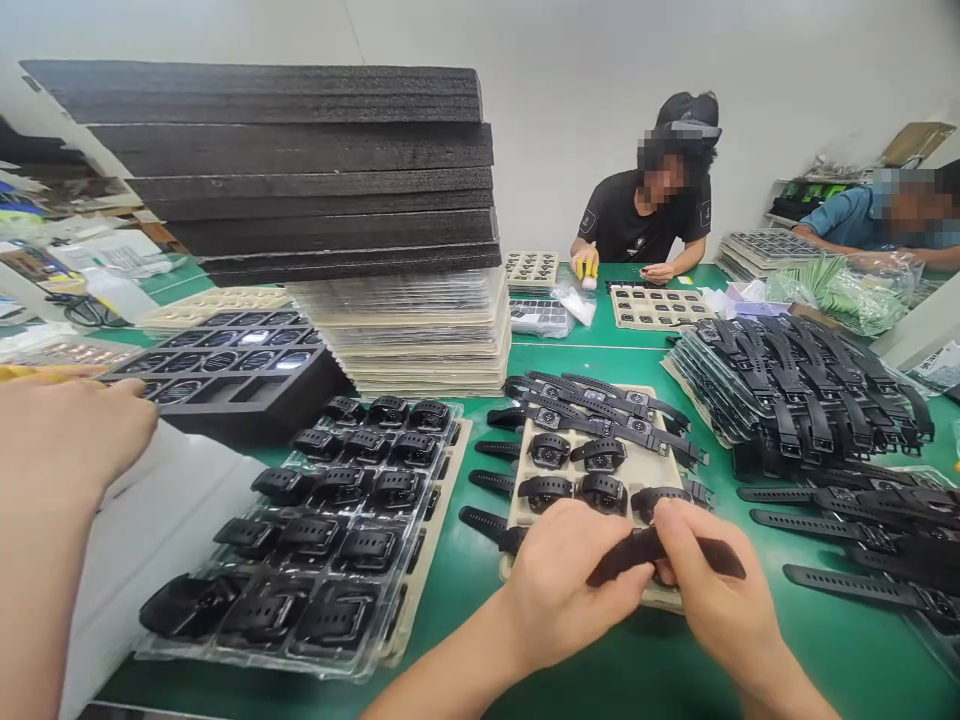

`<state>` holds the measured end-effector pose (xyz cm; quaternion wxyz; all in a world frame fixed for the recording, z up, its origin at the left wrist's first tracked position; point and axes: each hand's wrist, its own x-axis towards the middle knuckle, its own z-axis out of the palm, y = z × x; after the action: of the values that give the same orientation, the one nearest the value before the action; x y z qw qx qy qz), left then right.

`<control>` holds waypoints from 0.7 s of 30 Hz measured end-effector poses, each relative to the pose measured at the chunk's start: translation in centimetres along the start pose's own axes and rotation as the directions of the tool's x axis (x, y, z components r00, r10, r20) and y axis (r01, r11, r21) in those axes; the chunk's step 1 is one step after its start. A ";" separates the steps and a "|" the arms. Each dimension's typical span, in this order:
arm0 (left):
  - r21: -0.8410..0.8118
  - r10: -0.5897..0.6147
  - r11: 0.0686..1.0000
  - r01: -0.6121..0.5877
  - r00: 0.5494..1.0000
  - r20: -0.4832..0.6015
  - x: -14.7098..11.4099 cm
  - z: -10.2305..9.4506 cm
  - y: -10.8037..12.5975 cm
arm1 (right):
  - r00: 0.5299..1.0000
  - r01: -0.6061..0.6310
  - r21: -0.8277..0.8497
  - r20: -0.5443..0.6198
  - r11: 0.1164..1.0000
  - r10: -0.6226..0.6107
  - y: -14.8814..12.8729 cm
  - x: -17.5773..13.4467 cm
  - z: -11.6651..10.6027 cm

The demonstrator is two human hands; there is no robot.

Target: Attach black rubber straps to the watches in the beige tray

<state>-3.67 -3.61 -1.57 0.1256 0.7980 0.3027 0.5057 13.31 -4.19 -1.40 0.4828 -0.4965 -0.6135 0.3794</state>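
Note:
My left hand (574,560) is closed on a black watch strap (630,553), thumb and fingers pinching it near its middle. Fingers of my right hand (712,570) grip the same strap farther right, and one dark end sticks out past them. Whether a watch body sits between my fingertips is hidden. Just beneath both hands lies a cream tray (637,456) with black smartwatches (602,491) set in its pockets, their straps curled. More smartwatches (592,400) lie stretched flat across the tray's far end.
Left stands a clear tray (358,655) of strapped watches, near a black foam tray (262,410) and a tall stack of trays and foam (420,330). Another person's arm (45,500) reaches in at left. Watches (795,390) pile up right. Co-workers (637,220) sit across.

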 end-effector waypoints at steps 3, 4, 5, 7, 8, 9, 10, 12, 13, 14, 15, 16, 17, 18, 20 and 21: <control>-0.021 -0.016 1.000 0.016 1.000 -0.019 0.2 0.1 0.1 | 0.996 0.036 -0.013 0.086 0.999 -0.034 0.1 0.2 -0.1; -0.020 -0.006 1.000 0.005 1.000 -0.017 0.2 0.2 0.1 | 0.993 0.039 -0.014 0.116 0.999 -0.037 0.2 0.3 -0.1; -0.018 0.007 1.000 -0.007 1.000 -0.012 0.2 0.2 0.1 | 0.991 0.030 -0.011 0.129 0.999 -0.029 0.2 0.4 -0.2; -0.024 0.027 0.999 -0.027 1.000 0.004 0.1 0.3 -0.1 | 0.995 -0.019 -0.002 0.094 1.000 0.019 0.3 0.4 -0.3; -0.027 0.028 0.999 -0.028 1.000 -0.001 0.1 0.4 -0.2 | 0.997 -0.046 0.006 0.056 0.999 0.045 0.3 0.4 -0.3; -0.029 0.024 0.999 -0.024 1.000 -0.014 0.1 0.4 -0.3 | 0.998 -0.067 0.013 0.020 0.998 0.067 0.2 0.4 -0.4; -0.032 0.015 0.999 -0.016 1.000 -0.026 0.1 0.4 -0.3 | 0.997 -0.081 0.017 -0.008 0.997 0.081 0.1 0.4 -0.4; -0.041 -0.021 0.999 0.019 0.999 -0.040 0.0 0.5 -0.2 | 0.995 -0.097 0.016 -0.027 0.995 0.097 -0.2 0.5 -0.5; -0.049 -0.044 0.998 0.042 0.999 -0.032 0.0 0.5 -0.1 | 0.995 -0.097 0.010 -0.014 0.995 0.097 -0.2 0.6 -0.5; -0.064 -0.069 0.996 0.068 0.998 -0.012 0.0 0.6 0.0 | 0.995 -0.097 0.004 0.011 0.995 0.097 -0.3 0.6 -0.6; -0.087 -0.099 0.991 0.100 0.995 0.014 0.1 0.6 0.1 | 0.994 -0.095 0.009 0.050 0.995 0.094 -0.3 0.7 -0.7; -0.119 -0.140 0.983 0.142 0.990 0.030 0.2 0.7 0.1 | 0.993 -0.081 0.036 0.091 0.996 0.077 -0.2 0.6 -0.8; -0.168 -0.200 0.965 0.202 0.979 0.033 0.3 0.7 0.0 | 0.991 -0.051 0.088 0.127 0.995 0.040 -0.1 0.6 -1.0; -0.239 -0.277 0.931 0.277 0.960 0.032 0.4 0.8 -0.2 | 0.987 -0.005 0.159 0.160 0.987 -0.021 0.1 0.5 -1.3; -0.435 -0.432 0.805 0.404 0.901 0.037 0.7 0.9 -0.7 | 0.974 0.083 0.276 0.179 0.957 -0.137 0.4 0.2 -1.8; -0.534 -0.485 0.725 0.436 0.873 0.054 0.9 1.0 -1.0 | 0.973 0.115 0.290 0.160 0.950 -0.166 0.4 0.1 -2.0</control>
<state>-2.90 -2.20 -1.83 0.4486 0.6077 0.3450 0.5572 15.34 -3.99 -1.26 0.5153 -0.3416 -0.6297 0.4704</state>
